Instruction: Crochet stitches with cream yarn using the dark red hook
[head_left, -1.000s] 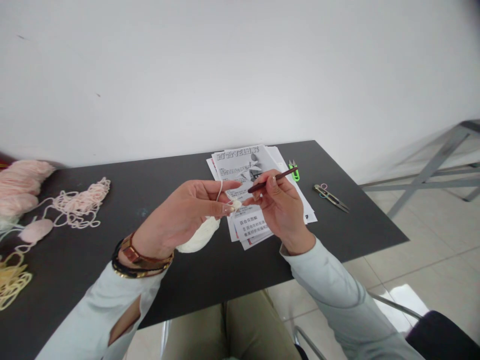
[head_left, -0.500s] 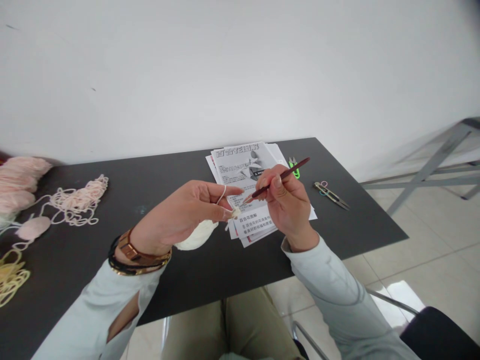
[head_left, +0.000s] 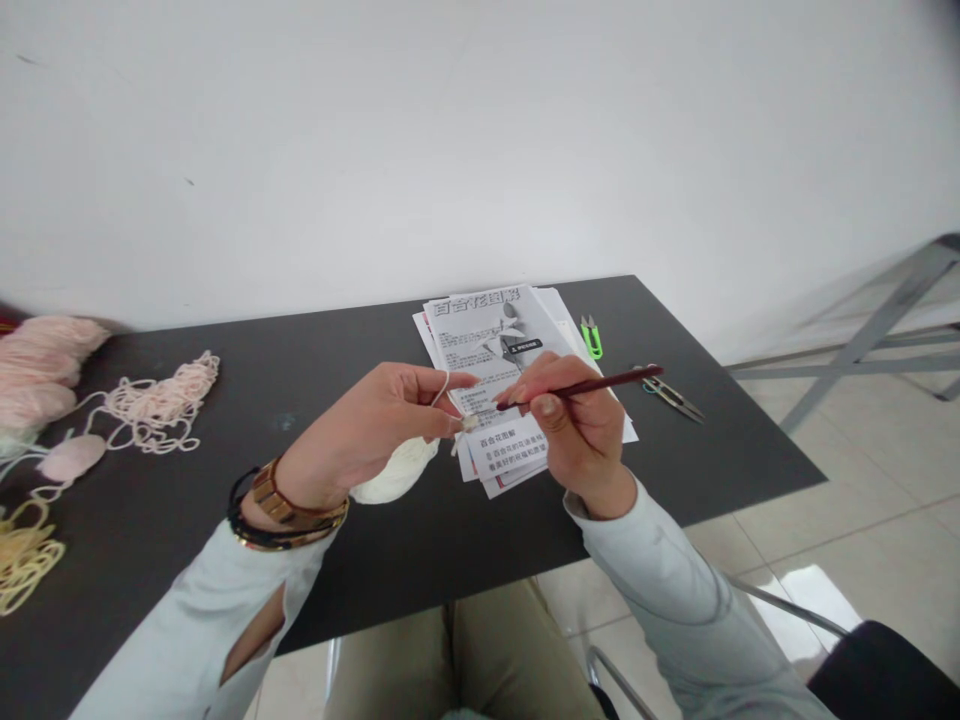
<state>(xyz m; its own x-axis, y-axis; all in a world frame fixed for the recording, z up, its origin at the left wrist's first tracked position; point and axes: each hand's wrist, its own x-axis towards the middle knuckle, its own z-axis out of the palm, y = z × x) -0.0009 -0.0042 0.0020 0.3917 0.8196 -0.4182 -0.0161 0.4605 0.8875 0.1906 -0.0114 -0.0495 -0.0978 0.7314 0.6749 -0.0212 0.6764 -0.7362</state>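
My left hand (head_left: 367,430) pinches a small cream crochet piece (head_left: 469,424) between thumb and fingers, and a strand of cream yarn loops over its index finger. Below that hand a cream yarn ball (head_left: 394,473) rests on the black table (head_left: 315,350). My right hand (head_left: 581,425) grips a dark red crochet hook (head_left: 592,385) like a pencil. The hook lies nearly level, its tip at the crochet piece and its tail pointing right. Both hands hover over a stack of printed instruction sheets (head_left: 491,335).
Green thread snips (head_left: 591,338) and metal snips (head_left: 675,397) lie right of the papers. Pink yarn skeins (head_left: 37,370), a loose pink tangle (head_left: 161,400) and yellow yarn (head_left: 22,560) sit at the table's left. A metal frame (head_left: 870,335) stands on the tiled floor at right.
My right hand has swung the hook from a steep upward slant to nearly level, its tail now pointing right. The left hand keeps its pinch almost unmoved.
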